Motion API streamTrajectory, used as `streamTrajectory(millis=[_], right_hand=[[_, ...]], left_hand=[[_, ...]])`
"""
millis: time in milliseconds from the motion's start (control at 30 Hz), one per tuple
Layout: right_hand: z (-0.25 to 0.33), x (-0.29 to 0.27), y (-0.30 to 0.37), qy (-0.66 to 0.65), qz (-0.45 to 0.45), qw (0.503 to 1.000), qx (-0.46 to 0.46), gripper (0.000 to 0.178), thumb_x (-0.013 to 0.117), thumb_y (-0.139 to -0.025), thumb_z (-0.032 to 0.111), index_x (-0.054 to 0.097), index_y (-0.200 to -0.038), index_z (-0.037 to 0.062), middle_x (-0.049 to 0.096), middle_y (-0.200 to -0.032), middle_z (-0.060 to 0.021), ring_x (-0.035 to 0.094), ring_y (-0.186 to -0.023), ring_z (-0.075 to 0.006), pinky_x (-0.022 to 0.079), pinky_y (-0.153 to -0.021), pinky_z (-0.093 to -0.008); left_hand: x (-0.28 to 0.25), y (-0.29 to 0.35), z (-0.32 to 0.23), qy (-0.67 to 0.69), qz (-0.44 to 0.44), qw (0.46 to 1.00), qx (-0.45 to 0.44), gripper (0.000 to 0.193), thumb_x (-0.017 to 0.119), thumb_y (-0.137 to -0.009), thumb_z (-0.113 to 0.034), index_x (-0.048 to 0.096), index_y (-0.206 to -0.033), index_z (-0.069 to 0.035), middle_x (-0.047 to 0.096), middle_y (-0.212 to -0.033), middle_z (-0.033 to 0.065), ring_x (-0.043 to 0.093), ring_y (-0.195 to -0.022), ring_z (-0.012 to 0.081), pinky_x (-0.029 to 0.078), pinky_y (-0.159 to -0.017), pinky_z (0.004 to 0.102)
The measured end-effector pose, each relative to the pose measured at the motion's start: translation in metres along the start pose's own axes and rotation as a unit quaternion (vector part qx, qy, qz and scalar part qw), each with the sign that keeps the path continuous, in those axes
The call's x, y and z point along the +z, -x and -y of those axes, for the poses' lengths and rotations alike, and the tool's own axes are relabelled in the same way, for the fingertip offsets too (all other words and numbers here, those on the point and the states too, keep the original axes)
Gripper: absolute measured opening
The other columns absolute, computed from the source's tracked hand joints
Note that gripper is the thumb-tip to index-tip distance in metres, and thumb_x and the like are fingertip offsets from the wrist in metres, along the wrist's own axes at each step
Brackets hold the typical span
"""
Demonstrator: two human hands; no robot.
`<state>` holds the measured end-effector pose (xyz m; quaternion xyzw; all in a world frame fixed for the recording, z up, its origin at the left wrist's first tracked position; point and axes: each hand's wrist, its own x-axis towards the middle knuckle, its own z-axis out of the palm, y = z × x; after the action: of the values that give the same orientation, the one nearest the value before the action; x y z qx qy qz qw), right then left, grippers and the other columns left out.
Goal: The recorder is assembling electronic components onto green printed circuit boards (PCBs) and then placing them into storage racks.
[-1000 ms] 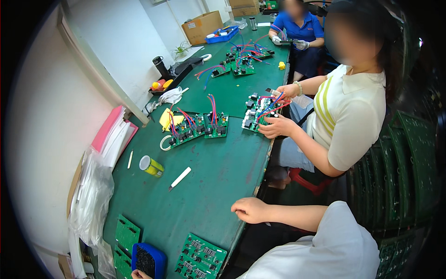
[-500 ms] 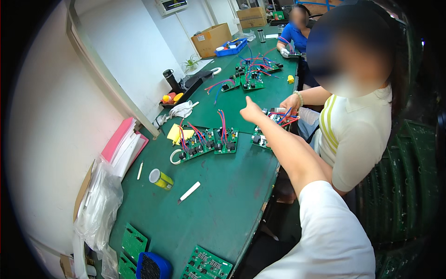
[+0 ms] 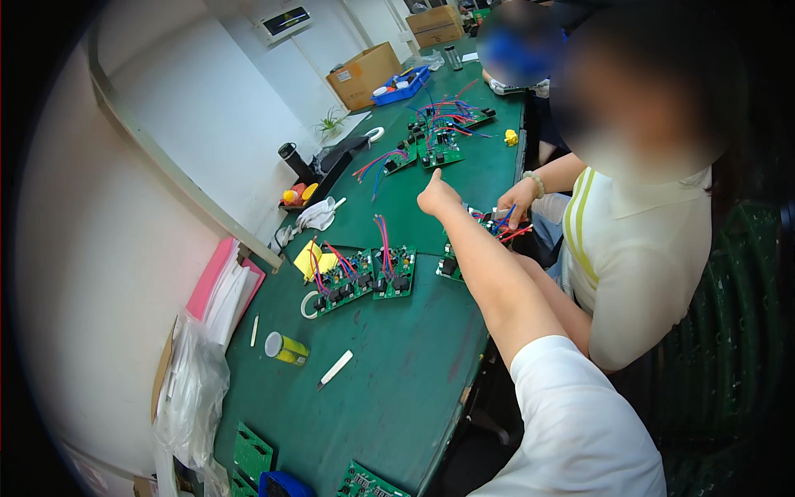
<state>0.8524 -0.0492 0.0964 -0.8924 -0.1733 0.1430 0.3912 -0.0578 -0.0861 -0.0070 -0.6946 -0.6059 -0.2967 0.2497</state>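
Observation:
My right arm, in a white sleeve, reaches up from the lower right across the table edge. My right hand (image 3: 439, 197) is above the green table (image 3: 406, 340), one finger stretched out toward the far circuit boards and the others curled. I see nothing held in it. Beyond that finger lies a group of green circuit boards (image 3: 439, 156) with red and blue wires. Partly behind my forearm is another wired circuit board (image 3: 450, 263), with a co-worker's hand (image 3: 520, 201) at it. My left hand is not in view.
Left of my arm stand wired boards (image 3: 391, 282). Nearer lie a yellow-green canister (image 3: 287, 349), a white-handled tool (image 3: 335, 369) and a green display board (image 3: 364, 483). A blue bin (image 3: 283, 484) is at the lower edge. Co-workers sit along the right side.
The view has shifted and tilted, so nearby boards sit lower. My right hand stays stretched out over the table, finger still toward the far boards. The co-worker's hand remains at the wired board.

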Motion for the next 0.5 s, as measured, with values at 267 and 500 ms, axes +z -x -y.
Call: streamTrajectory(millis=[267, 500], right_hand=[[-0.009, 0.011, 0.002, -0.023, 0.027, 0.995, -0.093, 0.064, 0.051, -0.078, 0.018, 0.033, -0.138, 0.0029, 0.059, -0.117, -0.0185, 0.059, -0.104, -0.0348, 0.048, -0.087, -0.0417], [-0.003, 0.09, 0.108, 0.13, 0.229, 0.932, -0.25, 0.035, 0.053, -0.075, 0.017, 0.064, -0.104, 0.0004, 0.065, -0.103, -0.0175, 0.063, -0.094, -0.0334, 0.051, -0.078, -0.0424]], left_hand=[[-0.038, 0.0, -0.038, 0.022, 0.0, 1.0, -0.013, 0.016, 0.061, -0.081, -0.009, 0.062, -0.091, 0.003, 0.064, -0.087, 0.0197, 0.061, -0.078, 0.0329, 0.05, -0.074, 0.0373], [-0.089, -0.03, -0.148, 0.027, 0.047, 0.996, -0.065, 0.017, 0.062, -0.084, -0.013, 0.065, -0.092, 0.002, 0.064, -0.086, 0.0224, 0.06, -0.078, 0.0342, 0.048, -0.075, 0.04]])
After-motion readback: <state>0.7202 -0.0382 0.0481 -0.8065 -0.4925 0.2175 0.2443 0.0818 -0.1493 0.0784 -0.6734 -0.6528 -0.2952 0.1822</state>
